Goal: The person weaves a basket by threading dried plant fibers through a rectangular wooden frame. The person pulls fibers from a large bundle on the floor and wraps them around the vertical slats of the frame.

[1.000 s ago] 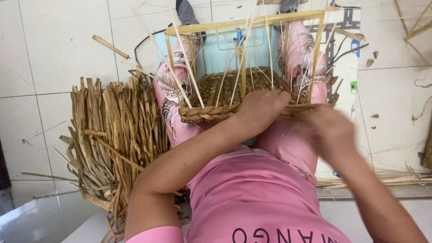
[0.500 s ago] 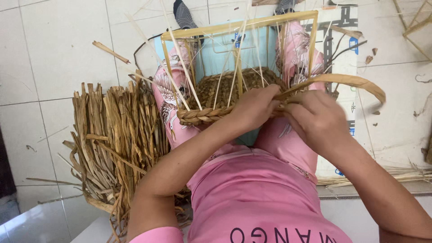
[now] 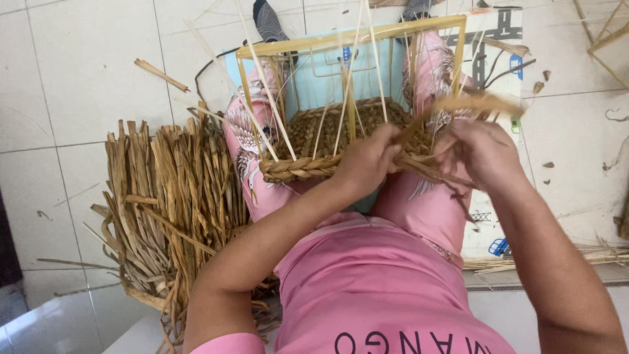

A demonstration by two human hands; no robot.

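Observation:
A half-woven straw basket (image 3: 308, 167) sits on my lap between my knees, built around a pale wooden frame (image 3: 354, 36) with thin upright reeds. My left hand (image 3: 370, 160) presses on the braided rim at the front of the basket, fingers closed on the weave. My right hand (image 3: 481, 151) is just to its right, gripping a flat dried straw strand (image 3: 478, 105) that runs up and to the right from the rim. The two hands nearly touch over the basket's right front corner.
A big pile of dried straw strips (image 3: 170, 203) lies on the tiled floor at my left. More thin reeds (image 3: 590, 255) lie on the floor at the right. Loose scraps dot the tiles, and a printed mat (image 3: 504, 46) lies under my legs.
The long strand that arched out to the right has been pulled in and now bunches above my right hand. Both hands have stayed at the basket's front rim.

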